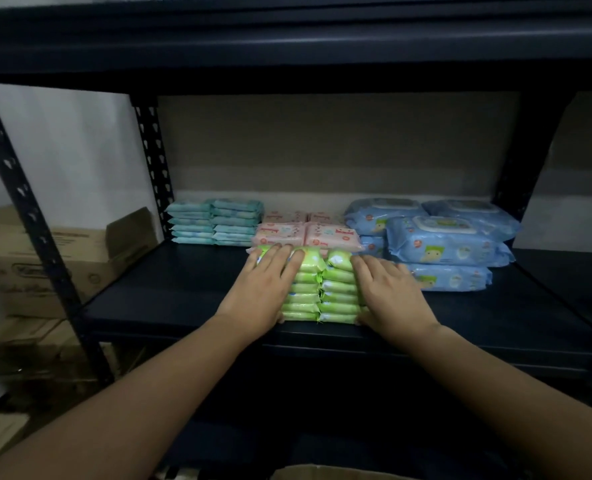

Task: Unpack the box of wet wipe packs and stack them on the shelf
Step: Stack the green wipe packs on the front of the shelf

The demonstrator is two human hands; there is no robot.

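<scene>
Dark metal shelving fills our view, with a pale wall behind it and brown cardboard boxes stacked on the floor off to the left. Going left to right along the shelf board, we see two stacks of teal wipe packs at the back, then pink packs in the middle, and large blue packs piled on the right. Just in front of the pink packs stand two side-by-side stacks of green wipe packs, near the front edge of the shelf. Our left hand lies against the left side and top of the green stacks, fingers straight and spread, pressing rather than gripping. Our right hand presses flat against the right side of the stacks, fingers extended, just beside the lowest blue pack. At the bottom edge of our view a strip of cardboard box shows.
</scene>
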